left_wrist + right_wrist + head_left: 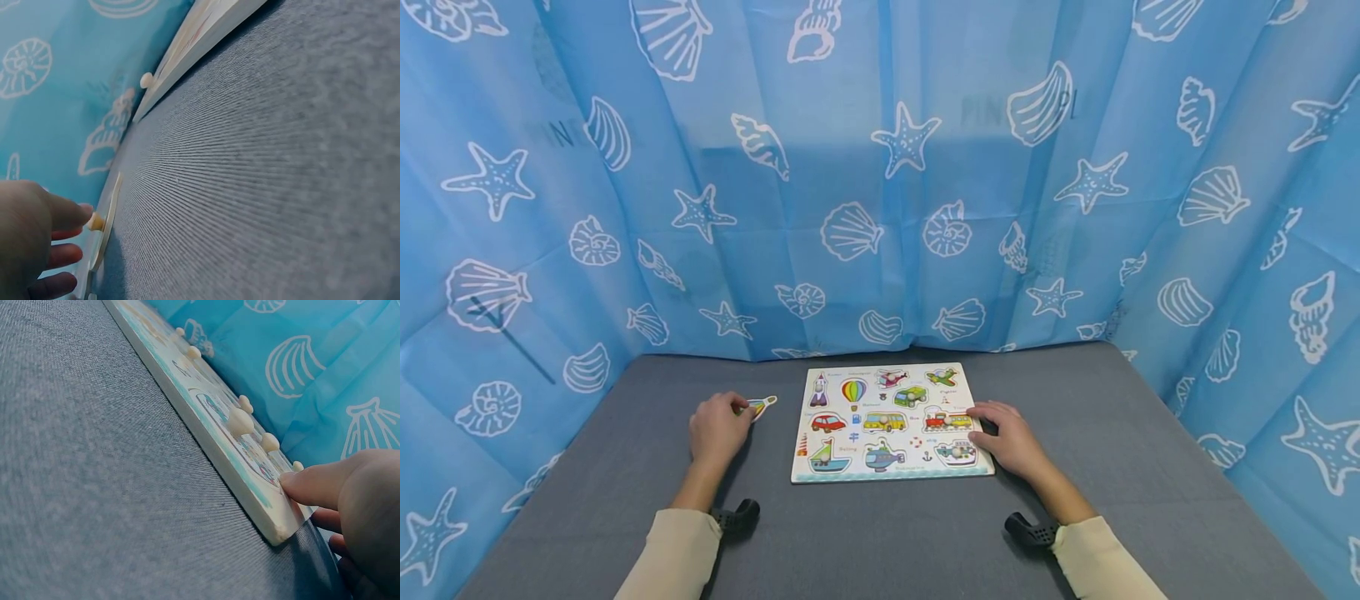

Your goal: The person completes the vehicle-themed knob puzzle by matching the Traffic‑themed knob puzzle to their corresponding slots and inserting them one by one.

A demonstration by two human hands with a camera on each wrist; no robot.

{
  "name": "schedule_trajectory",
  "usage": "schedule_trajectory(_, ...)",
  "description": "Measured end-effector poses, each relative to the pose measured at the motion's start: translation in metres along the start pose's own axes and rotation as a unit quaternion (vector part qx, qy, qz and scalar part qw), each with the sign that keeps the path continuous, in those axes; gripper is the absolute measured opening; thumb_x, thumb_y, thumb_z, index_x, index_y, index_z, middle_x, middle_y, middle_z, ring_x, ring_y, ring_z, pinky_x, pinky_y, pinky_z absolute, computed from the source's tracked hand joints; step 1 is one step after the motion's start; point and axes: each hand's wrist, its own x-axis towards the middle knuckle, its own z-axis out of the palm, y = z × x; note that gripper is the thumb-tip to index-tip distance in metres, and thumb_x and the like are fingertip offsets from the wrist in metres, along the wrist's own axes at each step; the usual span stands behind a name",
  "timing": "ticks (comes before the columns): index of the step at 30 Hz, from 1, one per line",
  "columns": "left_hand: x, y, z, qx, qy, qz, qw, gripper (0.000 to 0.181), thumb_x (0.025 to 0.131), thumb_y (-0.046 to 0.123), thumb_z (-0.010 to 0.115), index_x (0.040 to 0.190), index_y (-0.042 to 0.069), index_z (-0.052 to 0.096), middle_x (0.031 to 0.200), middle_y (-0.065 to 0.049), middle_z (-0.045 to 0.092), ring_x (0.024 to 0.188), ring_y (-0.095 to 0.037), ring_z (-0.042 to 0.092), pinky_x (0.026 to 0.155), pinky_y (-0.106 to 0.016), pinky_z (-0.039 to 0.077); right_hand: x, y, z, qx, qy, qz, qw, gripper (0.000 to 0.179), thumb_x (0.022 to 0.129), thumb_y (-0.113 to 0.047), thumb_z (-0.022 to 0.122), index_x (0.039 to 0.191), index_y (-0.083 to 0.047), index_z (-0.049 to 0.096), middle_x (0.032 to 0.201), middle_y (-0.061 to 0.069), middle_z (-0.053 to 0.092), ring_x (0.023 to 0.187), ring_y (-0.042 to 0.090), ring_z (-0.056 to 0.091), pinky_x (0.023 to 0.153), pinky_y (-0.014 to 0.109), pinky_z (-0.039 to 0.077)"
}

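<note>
On the left of the table, my left hand [718,429] pinches the small knob [95,222] of a flat, colourful puzzle piece [766,404]. The fingers cover part of that piece, so its picture is unclear; it is close to the tabletop. A white wooden peg puzzle board [951,477] lies in the middle, carrying vehicle pictures such as a bus [885,422], a train [947,421] and a sailboat [829,458]. At its right edge my right hand [1013,442] holds the board, thumb [309,482] on top and the other fingers by the side. Round knobs [240,422] stick up from the board.
The grey cloth-covered table [880,542] runs under both hands. A blue curtain [880,183] with white shells and starfish hangs at the back and on both sides. Each wrist wears a black camera mount [1032,531].
</note>
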Motion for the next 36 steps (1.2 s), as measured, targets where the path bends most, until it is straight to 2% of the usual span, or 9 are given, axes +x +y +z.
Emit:
schedule_trajectory(15, 0.008, -0.001, 0.007, 0.032, -0.016, -0.033, 0.9988, 0.024, 0.082, 0.029, 0.077, 0.084, 0.006, 0.072, 0.078, -0.011, 0.064, 0.072, -0.032, 0.057, 0.067, -0.048, 0.042, -0.001, -0.002, -0.002, 0.0, -0.004, 0.014, 0.9999, 0.035, 0.088, -0.008, 0.071, 0.121, 0.0, 0.065, 0.133, 0.022, 0.055, 0.131, 0.044, 0.037, 0.106, 0.061, 0.027)
schedule_trajectory(22, 0.012, 0.001, 0.007, 0.041, -0.034, -0.047, 0.9975, 0.028, 0.082, 0.032, 0.078, 0.082, 0.005, 0.07, 0.074, -0.008, 0.062, 0.071, -0.029, 0.054, 0.069, -0.047, 0.041, 0.0, -0.002, -0.002, 0.0, -0.002, 0.012, 0.9999, 0.035, 0.087, -0.008, 0.071, 0.121, 0.0, 0.066, 0.132, 0.023, 0.056, 0.132, 0.045, 0.037, 0.106, 0.061, 0.027)
schedule_trajectory(30, 0.018, 0.003, 0.003, 0.035, -0.072, -0.068, 0.9945, 0.028, 0.082, 0.032, 0.076, 0.077, 0.006, 0.068, 0.07, -0.006, 0.06, 0.068, -0.026, 0.054, 0.071, -0.047, 0.041, -0.001, -0.002, -0.002, 0.0, -0.006, 0.017, 0.9998, 0.035, 0.088, -0.008, 0.07, 0.121, 0.0, 0.065, 0.133, 0.022, 0.055, 0.132, 0.044, 0.037, 0.105, 0.061, 0.027)
schedule_trajectory(36, 0.02, 0.006, 0.003, 0.04, -0.08, -0.076, 0.9931, 0.028, 0.082, 0.033, 0.077, 0.077, 0.006, 0.068, 0.071, -0.007, 0.061, 0.068, -0.026, 0.054, 0.068, -0.044, 0.041, -0.001, -0.003, -0.002, 0.001, -0.002, 0.015, 0.9999, 0.035, 0.087, -0.008, 0.07, 0.121, 0.001, 0.065, 0.133, 0.023, 0.055, 0.131, 0.044, 0.037, 0.105, 0.061, 0.028)
